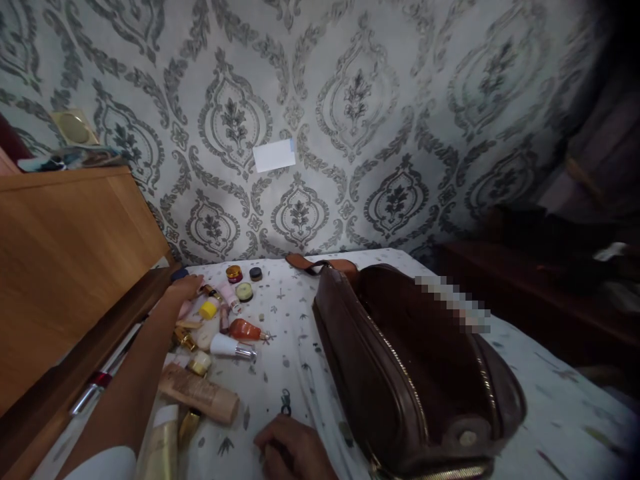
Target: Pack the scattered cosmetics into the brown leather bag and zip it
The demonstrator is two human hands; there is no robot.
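My left hand (186, 288) reaches to the far end of a spread of cosmetics, close to a dark blue item (179, 273) and a pink tube (229, 295). Its fingertips are mostly hidden, so a grip cannot be made out. Curled on the patterned sheet (270, 380), my right hand (296, 448) shows nothing in its fingers. A small dark ring-shaped thing (285, 402) is just beyond it. Between the hands lie a beige tube (200, 393), a white bottle with a silver cap (233, 347) and an orange bottle (245, 330). A brown bag (360, 360) stands unzipped on the right.
Small jars, one red and gold (233, 273) and one pale green (244, 291), sit near the wall. A wooden cabinet (75, 260) borders the left side. Behind is patterned wallpaper with a white card (275, 155). The bag's tan strap (305, 265) lies at the back.
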